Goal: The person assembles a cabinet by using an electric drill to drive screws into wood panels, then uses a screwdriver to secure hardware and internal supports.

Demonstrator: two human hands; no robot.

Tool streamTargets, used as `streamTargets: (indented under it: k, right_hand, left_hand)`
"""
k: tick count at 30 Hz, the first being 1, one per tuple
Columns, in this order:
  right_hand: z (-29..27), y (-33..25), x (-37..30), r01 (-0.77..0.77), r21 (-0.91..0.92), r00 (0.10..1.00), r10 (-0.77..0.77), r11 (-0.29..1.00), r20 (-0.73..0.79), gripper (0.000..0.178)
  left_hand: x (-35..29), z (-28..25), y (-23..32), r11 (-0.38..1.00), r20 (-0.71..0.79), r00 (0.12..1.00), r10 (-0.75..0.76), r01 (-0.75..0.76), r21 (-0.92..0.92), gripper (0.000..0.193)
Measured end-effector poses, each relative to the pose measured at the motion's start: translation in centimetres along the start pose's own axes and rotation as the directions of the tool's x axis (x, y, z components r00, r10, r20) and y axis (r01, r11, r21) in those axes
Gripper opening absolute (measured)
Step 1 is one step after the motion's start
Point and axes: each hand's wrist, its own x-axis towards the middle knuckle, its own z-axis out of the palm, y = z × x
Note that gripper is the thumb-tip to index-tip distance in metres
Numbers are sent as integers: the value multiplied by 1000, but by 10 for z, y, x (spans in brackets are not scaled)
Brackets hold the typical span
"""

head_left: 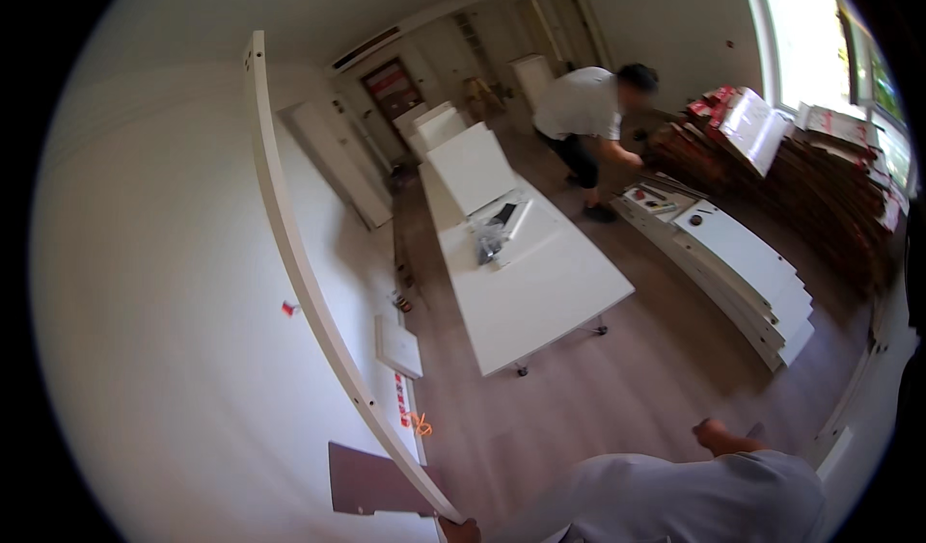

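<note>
At the lower edge my left hand (460, 530) is wrapped round the near end of a long, narrow white board (307, 304). The board rises steeply to the upper left, in front of the white wall, and small dark holes show near its top and lower down. My right hand (714, 435) is held out over the floor at the lower right. Its fingers look curled in, with nothing visible in them, though the hand is small and a little blurred.
A wheeled white table (540, 302) bears white panels and a clear plastic bag (489, 241). Beyond it a person (579, 109) bends over stacked white panels (748, 263). Flattened cardboard (791, 172) is heaped by the window. An orange cord (419, 423) lies along the left wall.
</note>
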Motion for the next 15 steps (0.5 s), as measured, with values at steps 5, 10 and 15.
streamTargets:
  k: [5,10,15]
  right_hand:
    - [9,120,-51,-461,556,841,541,692,25,35]
    - [110,172,0,-390,450,862,490,803,-127,37]
    - [43,99,3,-378,768,901,395,516,178,49]
  left_hand:
    - [16,122,52,1000,275,961,20,-16,-16,45]
    - [36,239,96,999,486,873,39,-17,-51,40]
    - [69,353,137,967,530,825,196,-71,-246,33]
